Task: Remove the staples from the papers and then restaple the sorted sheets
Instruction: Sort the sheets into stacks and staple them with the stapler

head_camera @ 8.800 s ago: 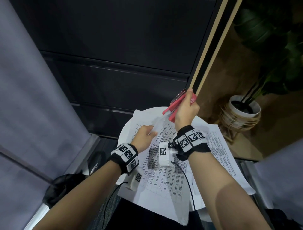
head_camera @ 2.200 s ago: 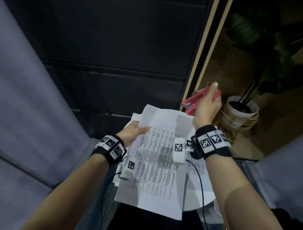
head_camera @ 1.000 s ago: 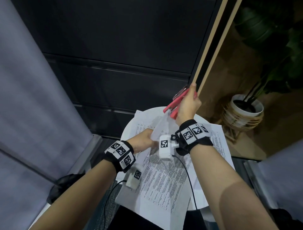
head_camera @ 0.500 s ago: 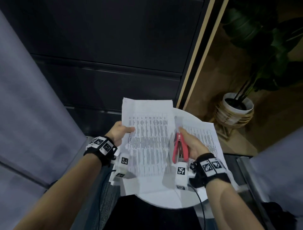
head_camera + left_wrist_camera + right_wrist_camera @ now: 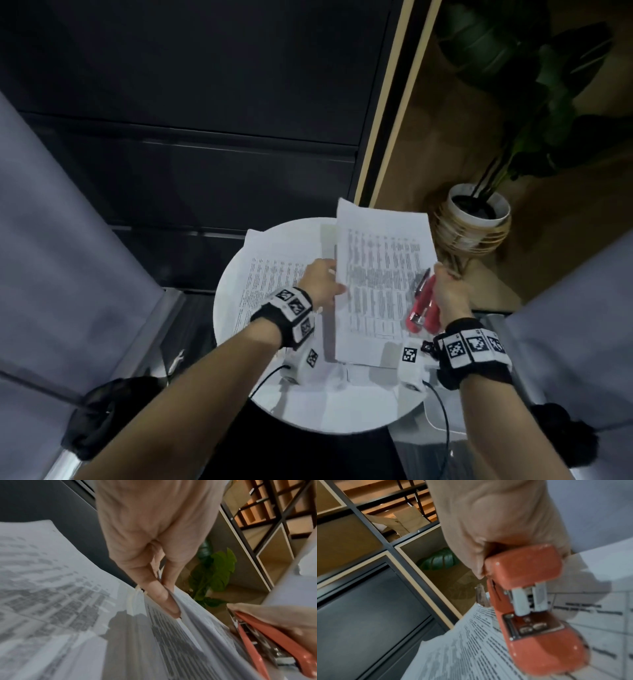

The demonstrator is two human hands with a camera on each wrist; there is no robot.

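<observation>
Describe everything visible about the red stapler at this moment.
The red stapler is a small hand-held one with a coral-red plastic-looking body and metal inner parts: a silvery magazine and an anvil plate with two grooves. Its mouth is open, empty, and points back toward the wrist. The right hand grips its rear end, holding it at the right edge of the printed sheets that the left hand pinches above the round white table.
</observation>
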